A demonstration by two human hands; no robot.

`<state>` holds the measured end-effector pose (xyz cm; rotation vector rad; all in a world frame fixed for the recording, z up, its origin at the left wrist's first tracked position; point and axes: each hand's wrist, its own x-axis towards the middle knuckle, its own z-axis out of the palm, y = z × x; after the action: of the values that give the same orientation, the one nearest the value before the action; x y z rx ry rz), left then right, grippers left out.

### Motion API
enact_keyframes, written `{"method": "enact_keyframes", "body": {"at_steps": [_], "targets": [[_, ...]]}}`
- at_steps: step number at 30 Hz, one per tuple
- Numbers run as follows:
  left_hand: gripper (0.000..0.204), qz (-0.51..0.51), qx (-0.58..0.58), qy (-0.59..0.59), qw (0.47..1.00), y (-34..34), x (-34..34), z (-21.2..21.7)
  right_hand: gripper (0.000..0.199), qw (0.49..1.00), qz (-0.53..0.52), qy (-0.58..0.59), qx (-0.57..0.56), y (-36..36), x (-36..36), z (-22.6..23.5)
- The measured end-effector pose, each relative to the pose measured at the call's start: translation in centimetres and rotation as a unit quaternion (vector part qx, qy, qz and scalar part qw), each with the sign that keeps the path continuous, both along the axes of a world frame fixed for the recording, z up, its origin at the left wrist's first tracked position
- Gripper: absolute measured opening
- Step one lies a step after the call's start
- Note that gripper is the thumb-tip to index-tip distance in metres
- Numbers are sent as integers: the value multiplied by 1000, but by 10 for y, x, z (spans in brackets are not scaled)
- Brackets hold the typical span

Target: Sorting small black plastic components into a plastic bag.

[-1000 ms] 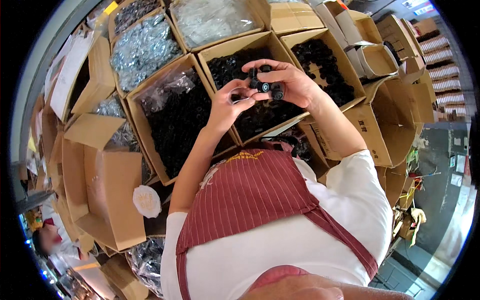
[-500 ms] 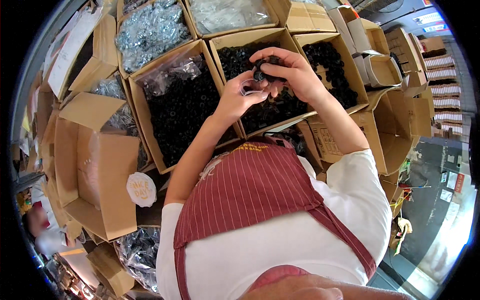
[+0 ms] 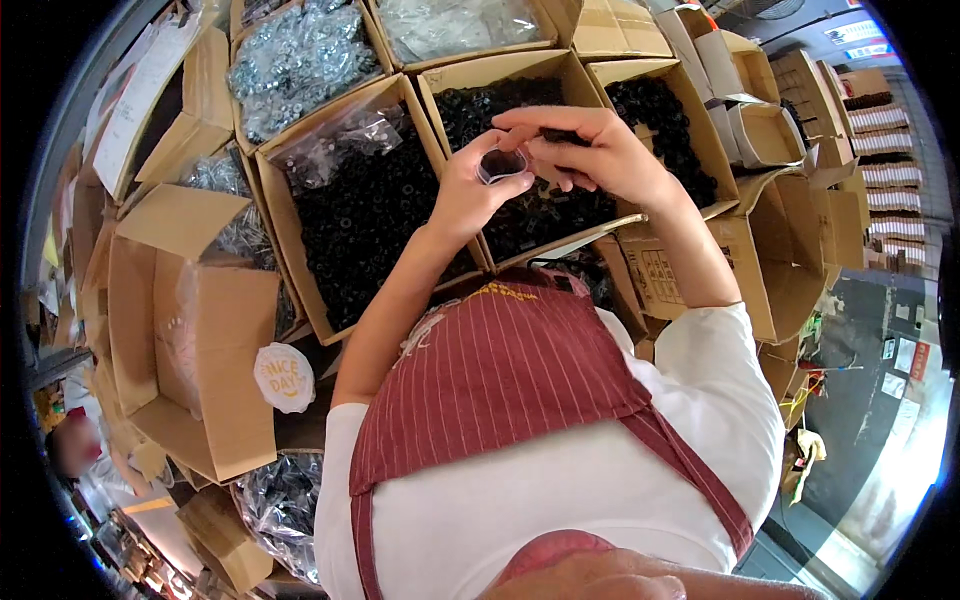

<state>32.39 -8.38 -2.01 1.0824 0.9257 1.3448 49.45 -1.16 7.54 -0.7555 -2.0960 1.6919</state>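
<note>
My left hand is closed around a small clear plastic cup, whose rounded rim shows between thumb and fingers. The cup's inside looks dark; I cannot tell parts in it from the black box contents behind. Just right of the cup is my right hand, its fingers stretched and apart, the foremost reaching over toward the left fingertips. No part shows plainly in it, though dark patches lie between its fingers. Both hands are above a cardboard box of small black parts.
Left of it stands a box of black ring-like parts with a clear bag on top. Another box of black parts is on the right. Bagged metal parts sit behind. An open carton stands near left.
The black round parts seen in my right hand half a second ago no longer show there. Its fingers have straightened, and the cup's opening is more visible in my left hand.
</note>
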Motion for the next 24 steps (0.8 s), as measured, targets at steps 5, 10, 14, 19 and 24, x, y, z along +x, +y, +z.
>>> {"method": "enact_keyframes", "body": {"at_steps": [5,10,14,19,24], "targets": [[30,26,-26,16,999,1,1,-4,34,963,-85,79,-244,6,3,-8],[27,46,-30,26,998,3,2,-9,44,896,-91,153,-407,11,7,-15],[32,-17,-33,0,999,1,3,-4,45,876,-50,216,-429,10,3,-17],[28,-38,-58,5,998,-2,8,-9,44,894,-39,228,-384,8,-9,-24],[24,-46,-47,-25,998,1,7,-12,42,896,-24,258,-360,7,-17,-33]]}}
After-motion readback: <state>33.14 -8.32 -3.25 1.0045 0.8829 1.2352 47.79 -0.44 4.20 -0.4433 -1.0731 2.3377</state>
